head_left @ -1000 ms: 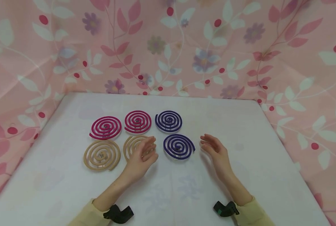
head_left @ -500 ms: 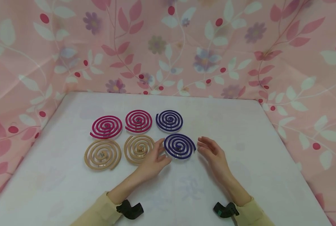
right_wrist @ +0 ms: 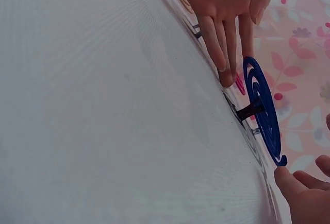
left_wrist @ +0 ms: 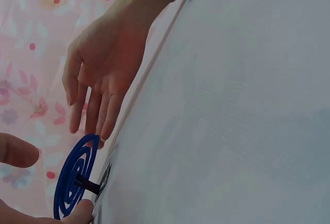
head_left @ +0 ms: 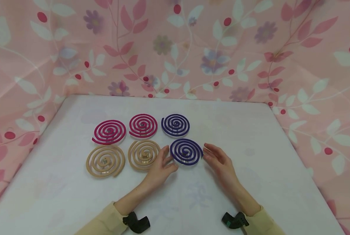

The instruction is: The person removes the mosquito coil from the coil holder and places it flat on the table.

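Note:
A dark blue mosquito coil (head_left: pixel 186 151) lies raised on a small metal stand (right_wrist: pixel 250 110), in the front row at the right. My left hand (head_left: pixel 158 170) is at the coil's left edge, its fingers relaxed and overlapping the rim of a tan mosquito coil (head_left: pixel 144 156). On the other side, my right hand (head_left: pixel 222 164) has its fingertips right at the coil's outer end, fingers loosely bent. Both wrist views show the blue coil (right_wrist: pixel 264 112) between the two hands, tilted only by the camera angle. Neither hand is wrapped round it.
Behind stand another dark blue coil (head_left: pixel 176 125) and two magenta coils, one in the middle (head_left: pixel 143 125) and one at the left (head_left: pixel 109 132). A second tan coil (head_left: pixel 105 161) sits front left. The white-covered table (head_left: pixel 266 137) ends at a pink floral curtain (head_left: pixel 163 45).
My left hand has moved right, from over the tan coil to the left side of the front blue coil. My right hand has shifted slightly left to that coil's right edge.

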Demonstrator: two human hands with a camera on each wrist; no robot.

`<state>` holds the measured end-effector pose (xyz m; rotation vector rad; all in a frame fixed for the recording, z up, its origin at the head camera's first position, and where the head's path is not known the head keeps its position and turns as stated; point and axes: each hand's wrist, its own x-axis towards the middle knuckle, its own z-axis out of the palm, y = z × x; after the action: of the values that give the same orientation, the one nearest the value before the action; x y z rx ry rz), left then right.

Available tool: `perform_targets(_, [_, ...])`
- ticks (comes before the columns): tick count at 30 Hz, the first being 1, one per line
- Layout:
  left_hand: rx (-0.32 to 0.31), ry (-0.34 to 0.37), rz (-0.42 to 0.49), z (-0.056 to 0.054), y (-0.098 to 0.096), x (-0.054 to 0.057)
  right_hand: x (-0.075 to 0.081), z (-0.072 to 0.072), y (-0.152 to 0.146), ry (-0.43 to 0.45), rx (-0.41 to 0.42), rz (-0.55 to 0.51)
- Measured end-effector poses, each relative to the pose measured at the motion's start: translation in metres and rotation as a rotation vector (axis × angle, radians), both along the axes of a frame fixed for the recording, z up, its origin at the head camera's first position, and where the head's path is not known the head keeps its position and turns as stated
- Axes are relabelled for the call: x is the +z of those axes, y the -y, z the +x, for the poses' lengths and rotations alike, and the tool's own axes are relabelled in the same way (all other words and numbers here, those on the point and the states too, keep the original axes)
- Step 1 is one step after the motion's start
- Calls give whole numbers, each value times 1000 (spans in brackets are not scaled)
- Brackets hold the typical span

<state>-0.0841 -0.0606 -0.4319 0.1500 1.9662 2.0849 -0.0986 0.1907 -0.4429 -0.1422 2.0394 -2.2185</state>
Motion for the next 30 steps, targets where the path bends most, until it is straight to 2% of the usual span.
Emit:
perform_targets(7, [30,15,73,3,-1,-6,-3,1,0,-18,50,-46])
perform_targets(16, [43,36,94,5,2,-2,-2,1,2,34,89,-113])
perform_targets(30, [15,8,161,4,3,-4,-3,1,2,39,55,-153])
